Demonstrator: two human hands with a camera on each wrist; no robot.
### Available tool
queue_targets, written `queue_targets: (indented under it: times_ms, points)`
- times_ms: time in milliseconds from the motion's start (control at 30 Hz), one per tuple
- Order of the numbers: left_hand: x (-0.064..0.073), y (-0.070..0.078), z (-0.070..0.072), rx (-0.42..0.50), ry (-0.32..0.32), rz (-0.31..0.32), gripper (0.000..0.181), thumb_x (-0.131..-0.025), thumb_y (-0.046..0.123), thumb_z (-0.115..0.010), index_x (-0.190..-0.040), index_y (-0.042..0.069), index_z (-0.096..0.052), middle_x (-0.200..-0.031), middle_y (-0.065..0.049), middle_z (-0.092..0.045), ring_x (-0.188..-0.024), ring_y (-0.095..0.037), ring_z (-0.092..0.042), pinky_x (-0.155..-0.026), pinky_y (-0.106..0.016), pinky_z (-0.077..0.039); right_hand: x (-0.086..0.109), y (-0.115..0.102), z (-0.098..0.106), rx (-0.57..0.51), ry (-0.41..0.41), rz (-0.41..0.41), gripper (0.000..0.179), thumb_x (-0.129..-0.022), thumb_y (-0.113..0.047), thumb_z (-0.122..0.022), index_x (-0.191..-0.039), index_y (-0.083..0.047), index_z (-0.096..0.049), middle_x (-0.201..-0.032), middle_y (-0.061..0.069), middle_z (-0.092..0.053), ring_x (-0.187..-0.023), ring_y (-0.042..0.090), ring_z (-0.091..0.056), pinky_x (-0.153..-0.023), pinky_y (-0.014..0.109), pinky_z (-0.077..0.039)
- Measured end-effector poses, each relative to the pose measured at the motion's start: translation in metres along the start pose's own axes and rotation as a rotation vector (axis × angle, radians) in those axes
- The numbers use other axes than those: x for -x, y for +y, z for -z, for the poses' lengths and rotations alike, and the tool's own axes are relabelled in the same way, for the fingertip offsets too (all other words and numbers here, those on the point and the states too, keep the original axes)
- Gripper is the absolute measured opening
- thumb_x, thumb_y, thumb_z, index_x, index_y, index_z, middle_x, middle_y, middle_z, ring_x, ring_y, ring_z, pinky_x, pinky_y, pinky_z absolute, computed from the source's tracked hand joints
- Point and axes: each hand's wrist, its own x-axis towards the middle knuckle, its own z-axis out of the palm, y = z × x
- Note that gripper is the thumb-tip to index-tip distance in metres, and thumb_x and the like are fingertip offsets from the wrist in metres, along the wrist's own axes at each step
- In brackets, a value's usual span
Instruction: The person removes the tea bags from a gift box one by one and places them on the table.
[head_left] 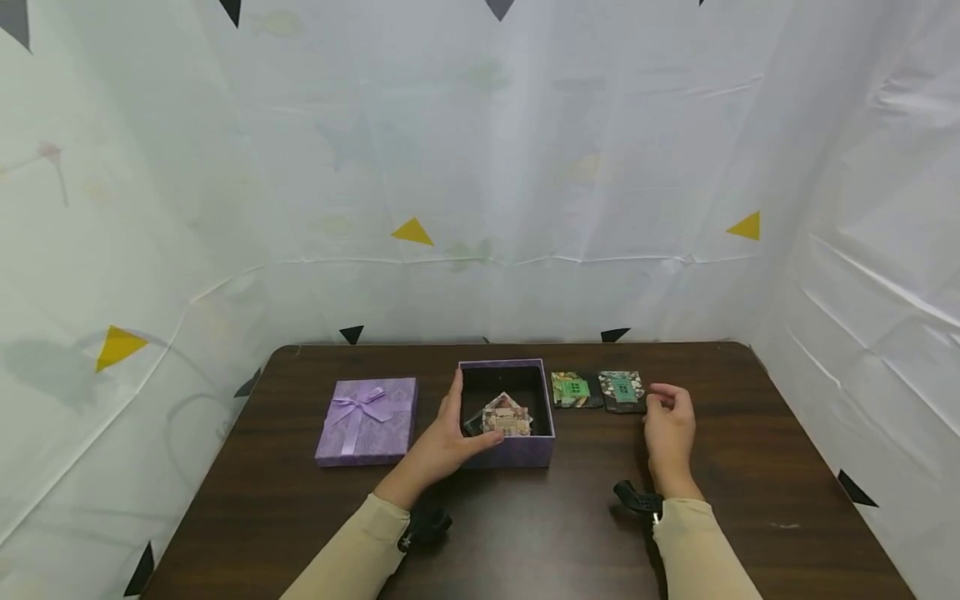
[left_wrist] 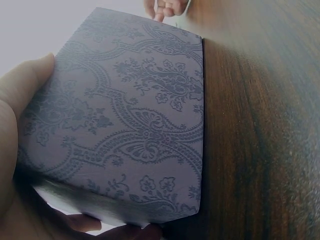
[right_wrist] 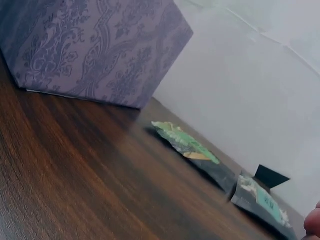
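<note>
The lid (head_left: pixel 390 425) lies left of the box (head_left: pixel 525 454), two packets (head_left: pixel 621 392) right of it. Inside, other packets (head_left: pixel 510 422) apparently overlap.

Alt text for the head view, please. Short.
A person's left hand grips an open purple box with small cards inside, on a dark table. The right hand is at the right edge of two packets lying right of the box. The bow-topped lid lies left of the box; white sheeting hangs behind.
</note>
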Motion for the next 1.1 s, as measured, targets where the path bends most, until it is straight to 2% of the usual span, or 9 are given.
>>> queue_targets:
  times_ms: [267, 400, 533, 600, 767, 833, 933, 1000, 1100]
  points:
    - [-0.001, 0.000, 0.000, 0.004, 0.000, -0.005, 0.129, -0.089, 0.064, -0.083, -0.172, 0.049, 0.014, -0.185, -0.011, 0.000, -0.170, -0.046, -0.009, -0.125, -0.079, -0.025, 0.007, -0.026, -0.004, -0.023, 0.024, 0.112, 0.023, -0.111, -0.014, -0.056, -0.128, -0.001, -0.065, -0.108, -0.002, -0.058, -0.095, 0.012, -0.053, -0.079, 0.022, -0.044]
    - [-0.001, 0.000, -0.002, 0.007, -0.004, -0.006, 0.129, -0.088, 0.066, -0.083, -0.171, 0.049, 0.014, -0.185, -0.013, 0.000, -0.169, -0.047, -0.009, -0.125, -0.079, -0.025, 0.013, -0.046, -0.002, -0.047, -0.029, 0.126, 0.023, -0.112, -0.017, -0.059, -0.125, -0.001, -0.067, -0.105, -0.001, -0.059, -0.087, 0.014, -0.056, -0.072, 0.020, -0.047]
    - [-0.001, 0.000, -0.002, 0.005, -0.002, -0.007, 0.130, -0.087, 0.068, -0.083, -0.172, 0.048, 0.014, -0.185, -0.012, -0.001, -0.169, -0.047, -0.011, -0.124, -0.080, -0.026, 0.020, -0.072, -0.002, -0.028, -0.159, 0.088, 0.020, -0.111, -0.020, -0.063, -0.122, -0.004, -0.068, -0.096, 0.001, -0.060, -0.072, 0.014, -0.059, -0.062, 0.022, -0.049]
    - [-0.001, 0.000, -0.003, 0.008, -0.001, -0.008, 0.130, -0.087, 0.068, -0.083, -0.172, 0.048, 0.014, -0.185, -0.012, -0.001, -0.169, -0.047, -0.011, -0.124, -0.080, -0.025, 0.024, -0.086, -0.004, 0.015, -0.244, 0.085, 0.021, -0.111, -0.021, -0.064, -0.123, -0.004, -0.067, -0.094, -0.002, -0.061, -0.073, 0.010, -0.061, -0.064, 0.022, -0.051]
    - [0.000, 0.001, -0.003, 0.009, -0.011, -0.007, 0.130, -0.087, 0.069, -0.082, -0.172, 0.048, 0.015, -0.185, -0.011, 0.000, -0.169, -0.047, -0.011, -0.125, -0.079, -0.026, 0.034, -0.117, -0.015, 0.133, -0.421, 0.191, 0.022, -0.111, -0.021, -0.065, -0.122, -0.002, -0.069, -0.099, 0.002, -0.067, -0.083, 0.007, -0.061, -0.073, 0.023, -0.053]
    - [0.001, 0.002, -0.002, 0.008, -0.014, 0.000, 0.131, -0.088, 0.069, -0.082, -0.172, 0.047, 0.015, -0.185, -0.011, 0.001, -0.169, -0.046, -0.010, -0.125, -0.079, -0.025, 0.038, -0.128, -0.022, 0.175, -0.477, 0.254, 0.022, -0.111, -0.022, -0.066, -0.120, -0.003, -0.071, -0.102, 0.007, -0.068, -0.086, 0.010, -0.060, -0.075, 0.024, -0.052]
    - [0.001, 0.004, -0.001, 0.013, -0.009, 0.001, 0.130, -0.089, 0.065, -0.083, -0.172, 0.046, 0.015, -0.185, -0.012, 0.001, -0.170, -0.045, -0.008, -0.125, -0.079, -0.024, 0.040, -0.138, -0.036, 0.191, -0.600, 0.296, 0.022, -0.111, -0.024, -0.066, -0.119, -0.004, -0.071, -0.106, 0.012, -0.069, -0.091, 0.018, -0.063, -0.078, 0.025, -0.052]
    - [0.000, 0.004, -0.001, 0.014, -0.003, -0.001, 0.129, -0.090, 0.063, -0.083, -0.173, 0.045, 0.014, -0.185, -0.012, 0.000, -0.170, -0.045, -0.008, -0.126, -0.079, -0.023, 0.040, -0.143, -0.046, 0.182, -0.699, 0.291, 0.022, -0.112, -0.024, -0.064, -0.119, -0.004, -0.070, -0.109, 0.016, -0.070, -0.098, 0.025, -0.067, -0.083, 0.026, -0.055]
    - [0.000, 0.002, -0.001, 0.010, 0.000, -0.003, 0.129, -0.090, 0.062, -0.083, -0.173, 0.044, 0.014, -0.185, -0.013, -0.001, -0.170, -0.046, -0.009, -0.127, -0.078, -0.023, 0.040, -0.144, -0.060, 0.155, -0.817, 0.252, 0.022, -0.112, -0.023, -0.064, -0.120, -0.002, -0.068, -0.111, 0.019, -0.071, -0.103, 0.033, -0.070, -0.090, 0.036, -0.061]
